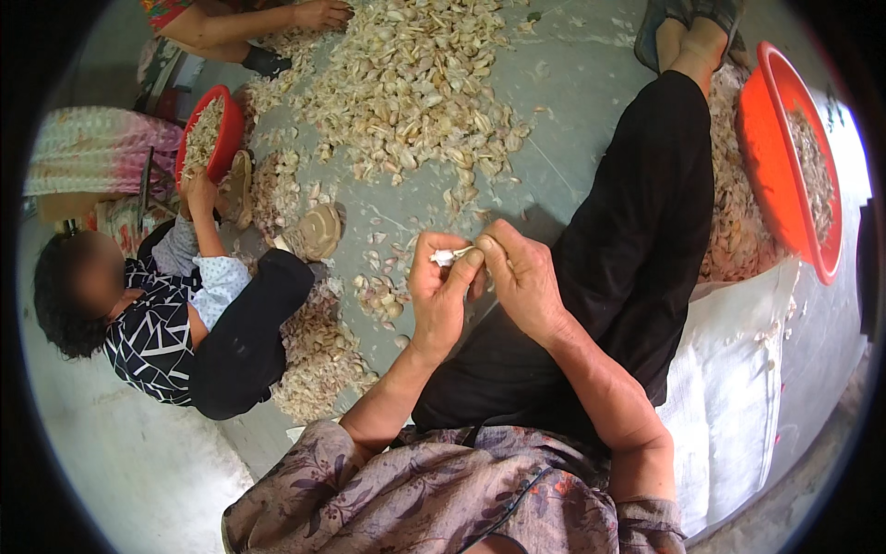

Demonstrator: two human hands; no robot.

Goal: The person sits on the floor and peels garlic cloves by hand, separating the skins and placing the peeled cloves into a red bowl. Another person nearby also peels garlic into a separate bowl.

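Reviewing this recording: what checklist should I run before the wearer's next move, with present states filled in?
1. Small white garlic piece secured: ok; the wearer's bare left hand holds it between thumb and fingers.
2. Bare right hand gripping it too: cannot tell; its fingertips are close by the piece.
3. Piece free of skin: cannot tell; too small.
4. Heap of loose off-white garlic cloves visible: ok; spread ahead on the smooth grey floor.
5. Round orange-red plastic basin right beside the hands: not ok; it stands beyond the wearer's legs, rightward.
6. Co-worker's bare hand at left clear of the wearer's: ok; apart.
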